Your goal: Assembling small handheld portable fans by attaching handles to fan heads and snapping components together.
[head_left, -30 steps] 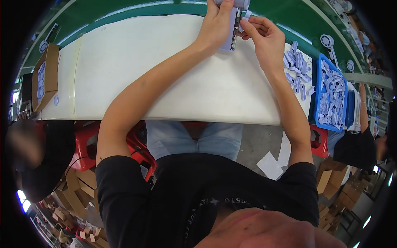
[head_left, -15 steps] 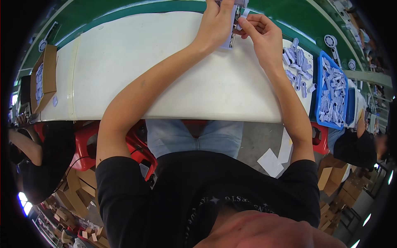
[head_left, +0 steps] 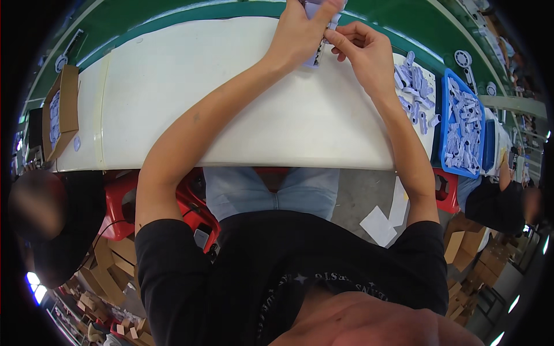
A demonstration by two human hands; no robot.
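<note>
At the far edge of the white table, my left hand (head_left: 295,34) is closed around a pale lavender plastic housing (head_left: 315,59), whose exposed inner parts run along its right side. The thumb lies blurred across the top of it. My right hand (head_left: 369,57) is at the housing's right side, thumb and forefinger pinched together against it. What sits between those fingertips is too small to make out. Part of the housing is hidden behind my left hand, and its upper end reaches the picture's top edge.
Right of my right forearm lie several loose lavender plastic parts (head_left: 414,86). Beyond them stands a blue basket (head_left: 443,130) full of similar parts. An open cardboard box (head_left: 69,109) is at the table's left end. People sit on both sides, and a green surface (head_left: 190,10) borders the far edge.
My left thumb has moved across the housing's top. My right fingertips have shifted slightly left and closed in against the housing's side. The person at left has leaned forward.
</note>
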